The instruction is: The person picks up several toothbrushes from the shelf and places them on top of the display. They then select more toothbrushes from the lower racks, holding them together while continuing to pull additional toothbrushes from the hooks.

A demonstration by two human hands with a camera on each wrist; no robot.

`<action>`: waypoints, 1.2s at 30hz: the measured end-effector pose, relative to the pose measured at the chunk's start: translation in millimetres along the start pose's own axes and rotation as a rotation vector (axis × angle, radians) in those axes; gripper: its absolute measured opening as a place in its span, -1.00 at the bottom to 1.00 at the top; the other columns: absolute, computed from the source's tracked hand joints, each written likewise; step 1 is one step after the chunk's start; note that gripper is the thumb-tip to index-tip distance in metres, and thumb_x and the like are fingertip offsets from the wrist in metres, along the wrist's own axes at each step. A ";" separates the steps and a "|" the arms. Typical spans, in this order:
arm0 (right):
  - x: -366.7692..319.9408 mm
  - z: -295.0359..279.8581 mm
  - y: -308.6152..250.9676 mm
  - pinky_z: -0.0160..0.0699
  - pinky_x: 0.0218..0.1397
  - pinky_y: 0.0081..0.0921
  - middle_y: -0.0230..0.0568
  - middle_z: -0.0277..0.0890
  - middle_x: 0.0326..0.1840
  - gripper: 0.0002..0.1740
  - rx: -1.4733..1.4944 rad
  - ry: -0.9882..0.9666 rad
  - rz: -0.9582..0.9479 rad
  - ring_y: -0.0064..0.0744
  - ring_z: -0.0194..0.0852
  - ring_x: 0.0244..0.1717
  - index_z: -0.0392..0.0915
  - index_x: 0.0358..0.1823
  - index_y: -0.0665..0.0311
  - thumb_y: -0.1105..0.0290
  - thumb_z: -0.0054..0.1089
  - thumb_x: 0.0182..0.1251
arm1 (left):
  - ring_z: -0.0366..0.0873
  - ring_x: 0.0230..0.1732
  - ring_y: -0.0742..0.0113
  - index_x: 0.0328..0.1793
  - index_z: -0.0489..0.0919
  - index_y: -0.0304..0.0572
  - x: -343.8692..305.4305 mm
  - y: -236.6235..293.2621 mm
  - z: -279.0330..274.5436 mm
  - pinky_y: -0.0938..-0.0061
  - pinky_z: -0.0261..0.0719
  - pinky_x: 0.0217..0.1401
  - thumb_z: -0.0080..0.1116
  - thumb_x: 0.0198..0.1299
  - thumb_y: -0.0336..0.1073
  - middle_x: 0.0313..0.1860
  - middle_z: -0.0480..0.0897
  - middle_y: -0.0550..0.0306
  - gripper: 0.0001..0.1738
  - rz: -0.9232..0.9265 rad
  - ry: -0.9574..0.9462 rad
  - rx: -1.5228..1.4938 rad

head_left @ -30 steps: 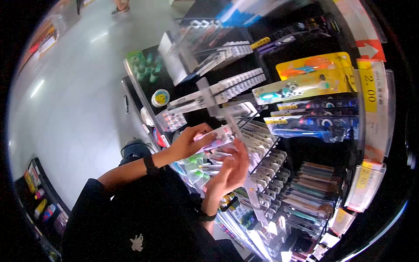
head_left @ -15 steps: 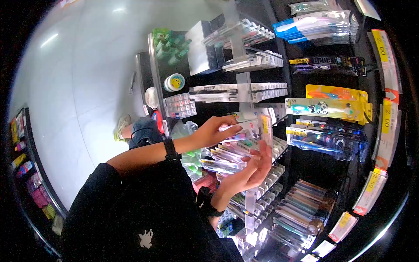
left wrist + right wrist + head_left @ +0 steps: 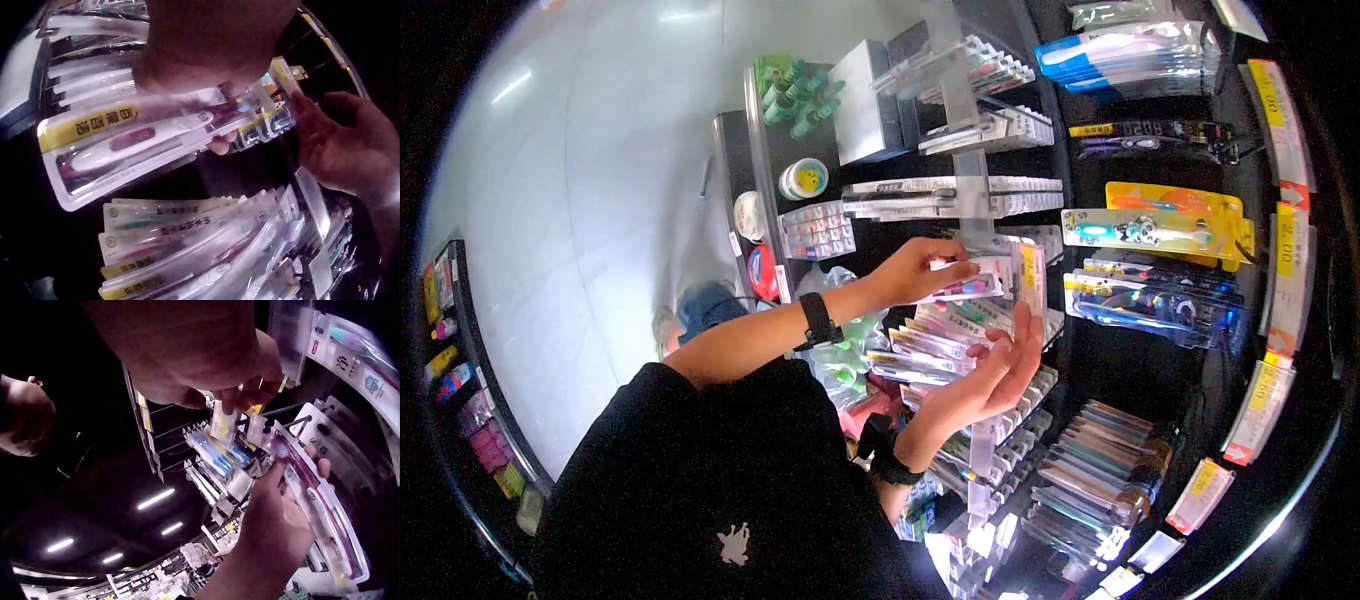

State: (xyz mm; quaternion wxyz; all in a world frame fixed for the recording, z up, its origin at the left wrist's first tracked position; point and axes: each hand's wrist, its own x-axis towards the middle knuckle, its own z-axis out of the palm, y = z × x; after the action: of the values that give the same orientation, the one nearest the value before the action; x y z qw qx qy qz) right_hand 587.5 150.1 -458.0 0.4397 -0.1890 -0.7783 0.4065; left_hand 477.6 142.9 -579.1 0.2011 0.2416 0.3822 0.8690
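My left hand (image 3: pixel 905 275) grips a packaged toothbrush (image 3: pixel 125 137) by one end, its thumb and fingers on either side of the card. The pack has a clear front, a yellow label and a white and dark-red handle; in the right wrist view the toothbrush pack (image 3: pixel 322 506) slants down from the left hand (image 3: pixel 275 519). My right hand (image 3: pixel 995 380) holds nothing, its fingers extended up beside a clear price tag holder (image 3: pixel 1032 275) with a yellow tag. The right fingertips are right at this holder's lower edge. More toothbrush packs (image 3: pixel 181 250) hang just below the left hand.
Hooks of toothbrush packs (image 3: pixel 1145 228) line the dark rack to the right. Below are packs of slim brushes (image 3: pixel 1100 460). Toward the left stand a white tub (image 3: pixel 805 180), green bottles (image 3: pixel 800 100) and a white box (image 3: pixel 865 105). A price rail (image 3: pixel 1265 400) curves along the right.
The head view has turned, shifting the rack within the picture. Both hands have moved up and right in view, the left still gripping the toothbrush pack, the right still by the tag holder.
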 end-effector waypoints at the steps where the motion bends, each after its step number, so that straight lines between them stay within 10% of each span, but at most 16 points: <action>1: 0.1 0.4 1.0 0.25 -0.28 -0.66 -0.13 0.60 0.29 -0.50 -0.009 0.005 -0.008 -0.61 0.36 -0.20 0.44 0.38 0.38 0.39 -0.04 0.45 | 0.54 -0.33 0.55 -0.19 0.66 -0.23 1.3 5.1 3.5 0.42 0.56 -0.27 0.22 0.44 -0.11 -0.43 0.61 0.10 -0.69 -0.025 0.026 -0.021; 4: 0.6 0.6 -1.9 0.24 -0.27 -0.66 -0.16 0.62 0.29 -0.50 -0.014 -0.011 0.027 -0.62 0.36 -0.21 0.46 0.37 0.36 0.37 -0.06 0.45 | 0.67 -0.34 0.37 -0.18 0.68 -0.23 -1.2 22.3 -0.1 0.30 0.61 -0.30 0.23 0.41 -0.07 -0.42 0.67 0.02 -0.66 -0.183 0.020 0.098; 9: -2.3 -4.1 -9.0 0.23 -0.25 -0.63 -0.27 0.62 0.29 -0.50 -0.053 -0.044 0.074 -0.62 0.36 -0.20 0.48 0.36 0.29 0.34 -0.03 0.42 | 0.72 -0.33 -0.10 -0.15 0.72 -0.07 1.2 19.3 -0.7 0.07 0.64 -0.21 0.14 0.34 0.13 -0.34 0.73 -0.07 -0.57 0.099 0.168 0.642; 14: -0.8 -3.8 -22.7 0.24 -0.14 -0.54 -0.39 0.62 0.30 -0.51 -0.049 -0.013 0.224 -0.60 0.32 -0.15 0.52 0.32 0.22 0.32 0.00 0.40 | 0.72 -0.31 -0.07 -0.19 0.69 -0.08 -20.7 43.3 -5.2 0.06 0.62 -0.25 0.18 0.33 0.11 -0.30 0.73 -0.06 -0.59 -0.110 0.123 0.668; 21: -2.6 -5.6 -15.9 0.27 -0.11 -0.52 -0.31 0.59 0.32 -0.56 0.097 -0.025 0.208 -0.56 0.33 -0.14 0.49 0.30 0.19 0.30 0.03 0.43 | 0.69 -0.26 -0.13 -0.20 0.70 -0.09 -13.8 30.1 -5.6 0.05 0.59 -0.27 0.19 0.34 0.12 -0.30 0.71 -0.09 -0.58 0.132 0.135 0.635; 30: 4.5 -13.0 -8.8 0.48 -0.11 -0.40 -0.20 0.62 0.20 -0.70 -0.096 -0.025 0.174 -0.34 0.54 -0.05 0.61 0.06 0.29 0.34 -0.04 0.48 | 0.71 -0.57 0.06 -0.15 0.71 -0.10 -4.9 21.0 16.0 0.19 0.67 -0.37 0.13 0.38 0.11 -0.46 0.71 -0.05 -0.57 -0.004 0.294 0.469; 36: -1.8 -6.7 -2.0 0.48 -0.22 -0.47 -0.19 0.62 0.15 -0.66 -0.185 -0.044 0.119 -0.40 0.49 -0.08 0.59 0.11 0.35 0.40 -0.07 0.44 | 0.72 -0.33 -0.15 -0.12 0.72 -0.10 6.7 -0.2 23.3 0.04 0.64 -0.27 0.09 0.38 0.19 -0.45 0.71 -0.07 -0.50 -0.134 0.288 0.386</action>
State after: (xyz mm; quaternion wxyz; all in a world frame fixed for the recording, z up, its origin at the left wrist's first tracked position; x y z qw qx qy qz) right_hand 594.1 150.8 -455.4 0.3783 -0.2658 -0.8091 0.3626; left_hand 485.6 159.8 -563.7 0.1516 0.1232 0.5807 0.7903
